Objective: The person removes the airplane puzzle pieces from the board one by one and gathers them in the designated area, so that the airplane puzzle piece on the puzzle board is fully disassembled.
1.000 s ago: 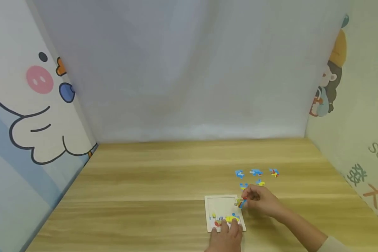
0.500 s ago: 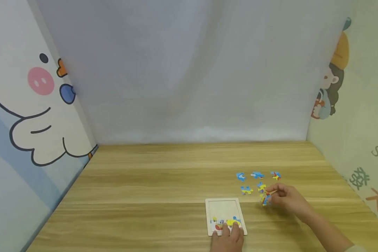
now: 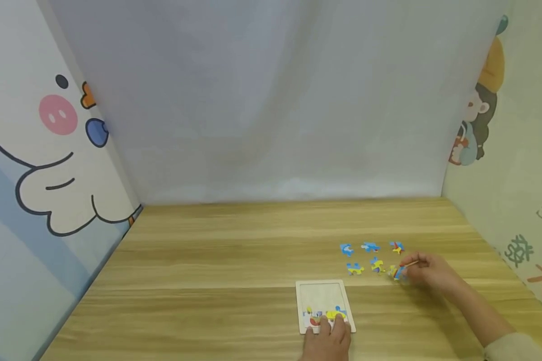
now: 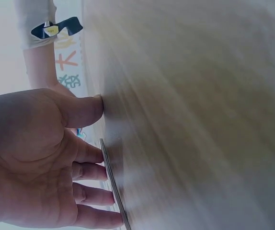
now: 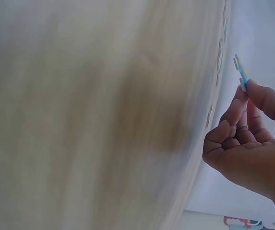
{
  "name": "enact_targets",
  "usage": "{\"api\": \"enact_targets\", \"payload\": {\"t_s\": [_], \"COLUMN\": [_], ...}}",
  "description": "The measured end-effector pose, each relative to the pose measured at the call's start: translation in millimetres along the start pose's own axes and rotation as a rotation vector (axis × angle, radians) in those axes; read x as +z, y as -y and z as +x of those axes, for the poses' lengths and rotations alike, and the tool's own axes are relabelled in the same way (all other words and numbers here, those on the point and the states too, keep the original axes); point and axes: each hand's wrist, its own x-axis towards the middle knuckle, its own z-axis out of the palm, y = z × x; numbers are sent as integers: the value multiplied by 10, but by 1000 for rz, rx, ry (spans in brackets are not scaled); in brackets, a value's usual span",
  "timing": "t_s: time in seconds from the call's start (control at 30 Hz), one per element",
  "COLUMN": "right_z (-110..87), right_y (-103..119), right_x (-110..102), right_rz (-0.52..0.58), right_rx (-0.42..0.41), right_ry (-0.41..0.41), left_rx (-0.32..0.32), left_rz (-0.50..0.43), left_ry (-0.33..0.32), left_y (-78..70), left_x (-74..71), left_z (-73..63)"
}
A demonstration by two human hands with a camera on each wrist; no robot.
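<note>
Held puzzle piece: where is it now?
Head view, right of centre: the held puzzle piece is pinched by the right hand, just below the rightmost loose piece.

"Where's the puzzle tray (image 3: 321, 295)?"
"Low in the frame, right of centre, lying flat, pale-rimmed. Colourful fitted pieces (image 3: 335, 315) fill its lower part, under the left hand (image 3: 327, 344)."
"And the loose pieces (image 3: 370, 247)?"
"Five lie farther up and right, three above two, mostly blue and yellow. A tilted blue, red and yellow piece (image 3: 396, 272) is pinched in the right hand (image 3: 433, 274)."
</note>
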Motion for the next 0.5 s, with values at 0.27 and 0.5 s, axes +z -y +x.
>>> {"api": "enact_targets", "payload": {"t_s": [0.27, 0.5], "right_z": [122, 197], "right_y": [-34, -112], "right_x": [-148, -210], "right_rz": [-48, -82], "right_rx": [52, 96], "right_ry": [-26, -21], "left_rx": [-7, -3], "left_rz": [-38, -56], "left_ry": [72, 127], "left_y": [10, -2], "left_x": [-23, -32], "left_z": [23, 35]}}
